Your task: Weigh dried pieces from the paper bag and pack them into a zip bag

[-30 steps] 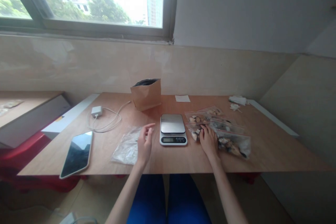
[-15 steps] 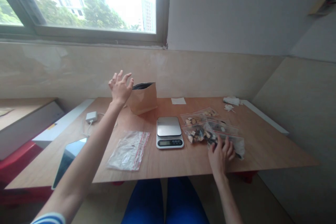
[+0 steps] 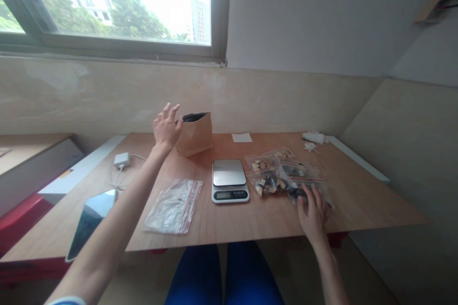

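Observation:
My left hand (image 3: pixel 167 126) is raised at the back of the table, fingers spread with nothing in them, next to a brown paper bag (image 3: pixel 196 139). The bag stands upright with its dark-lined mouth open. On the right, the fingers of my right hand (image 3: pixel 314 210) are apart and rest on a clear zip bag (image 3: pixel 296 194) with dark contents. Other zip bags of small brown and black pieces (image 3: pixel 269 183) lie just left of and behind it. A kitchen scale (image 3: pixel 229 174) with a steel plate stands mid-table, its plate bare.
Flat clear zip bags (image 3: pixel 174 206) with red seals lie left of the scale. Further left are a tablet (image 3: pixel 91 221) and a white charger (image 3: pixel 121 159) with a cable. White paper (image 3: pixel 242 137) and crumpled white items (image 3: pixel 314 138) lie at the back.
My right hand has shifted right across the zip bags, and the bag under it looks slightly moved. My left hand has dropped a little and stays open beside the paper bag.

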Tool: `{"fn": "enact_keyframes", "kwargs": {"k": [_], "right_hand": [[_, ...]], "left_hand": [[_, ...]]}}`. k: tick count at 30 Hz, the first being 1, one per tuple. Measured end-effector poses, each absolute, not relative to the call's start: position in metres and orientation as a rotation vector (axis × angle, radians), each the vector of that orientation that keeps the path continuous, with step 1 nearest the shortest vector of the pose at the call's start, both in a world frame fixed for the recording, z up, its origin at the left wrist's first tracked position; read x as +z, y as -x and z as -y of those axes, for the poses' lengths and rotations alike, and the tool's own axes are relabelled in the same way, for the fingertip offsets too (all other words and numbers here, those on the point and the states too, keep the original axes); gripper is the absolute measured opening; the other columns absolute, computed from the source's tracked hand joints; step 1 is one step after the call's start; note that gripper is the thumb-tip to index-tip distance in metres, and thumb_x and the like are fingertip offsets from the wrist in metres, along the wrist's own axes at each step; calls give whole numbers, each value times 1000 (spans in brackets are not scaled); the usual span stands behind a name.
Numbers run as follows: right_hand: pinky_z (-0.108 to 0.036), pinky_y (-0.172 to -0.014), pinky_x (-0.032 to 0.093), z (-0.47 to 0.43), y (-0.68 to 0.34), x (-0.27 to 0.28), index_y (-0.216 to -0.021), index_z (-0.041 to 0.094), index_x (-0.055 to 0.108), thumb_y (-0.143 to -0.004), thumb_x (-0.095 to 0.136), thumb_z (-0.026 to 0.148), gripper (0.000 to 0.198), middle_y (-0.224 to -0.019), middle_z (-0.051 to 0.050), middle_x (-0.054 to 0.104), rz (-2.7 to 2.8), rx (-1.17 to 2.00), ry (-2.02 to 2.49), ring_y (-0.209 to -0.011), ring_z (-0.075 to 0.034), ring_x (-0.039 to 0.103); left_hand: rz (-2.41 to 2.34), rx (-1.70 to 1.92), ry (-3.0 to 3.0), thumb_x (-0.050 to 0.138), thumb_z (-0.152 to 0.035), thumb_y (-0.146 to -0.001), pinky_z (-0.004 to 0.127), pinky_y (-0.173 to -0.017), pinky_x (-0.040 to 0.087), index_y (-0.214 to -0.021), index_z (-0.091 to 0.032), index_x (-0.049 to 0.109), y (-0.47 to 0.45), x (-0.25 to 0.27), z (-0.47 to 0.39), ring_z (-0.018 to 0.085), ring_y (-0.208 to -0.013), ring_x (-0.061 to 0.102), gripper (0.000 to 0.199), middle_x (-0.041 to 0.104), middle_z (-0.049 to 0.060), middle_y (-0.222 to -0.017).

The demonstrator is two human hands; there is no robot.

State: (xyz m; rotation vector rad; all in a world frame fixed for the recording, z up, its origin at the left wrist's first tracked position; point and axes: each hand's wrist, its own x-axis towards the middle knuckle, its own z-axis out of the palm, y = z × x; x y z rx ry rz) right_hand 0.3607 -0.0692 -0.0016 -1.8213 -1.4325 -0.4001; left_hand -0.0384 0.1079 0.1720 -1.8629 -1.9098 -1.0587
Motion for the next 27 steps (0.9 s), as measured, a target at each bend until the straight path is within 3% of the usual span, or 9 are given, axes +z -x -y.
{"fn": "enact_keyframes", "kwargs": {"k": [4,7,13,18,24,27], "right_hand": [[-50,-95,36,91,-307,2,-110,19,58,-88,33,28,35,-119,-16,55,1365,-293,1599,-117,-29,47],[-45,-90,42,103,-264,1,-107,22,58,-87,35,19,31,-114,-11,59,1503,-132,1418,-109,-24,53],[-40,-94,43,110,-203,11,-111,25,56,-84,34,7,39,-121,-7,55,1703,227,1220,-115,-20,49],[-36,-96,45,95,-165,35,-119,25,53,-85,29,5,46,-117,-5,59,1804,443,1012,-114,-16,52],[-40,-102,40,61,-122,54,-125,16,49,-89,29,14,41,-126,-11,54,1863,321,1081,-123,-20,44],[-40,-94,44,47,-111,55,-117,10,55,-90,30,15,38,-117,-16,59,1959,308,1256,-113,-24,53]], "left_hand": [[2077,-1021,1986,33,-38,-89,33,-74,42,-113,-25,57,36,170,-110,26,-98,58,37,63,8,-112],[2043,-1096,1904,32,-40,-89,27,-65,39,-105,-25,59,29,155,-96,21,-88,60,35,65,5,-104],[1827,-1056,1989,38,-46,-88,25,-62,37,-103,-25,61,21,109,-61,19,-86,61,35,66,5,-102],[1818,-1020,2194,44,-46,-85,24,-56,36,-89,-28,68,21,83,-34,20,-76,64,31,71,3,-86],[1801,-1433,2214,51,-46,-80,23,-56,39,-88,-29,71,21,57,6,19,-73,66,27,72,3,-88],[1816,-1528,2137,54,-44,-79,23,-57,41,-89,-30,71,26,43,20,19,-68,66,24,72,4,-86]]}}
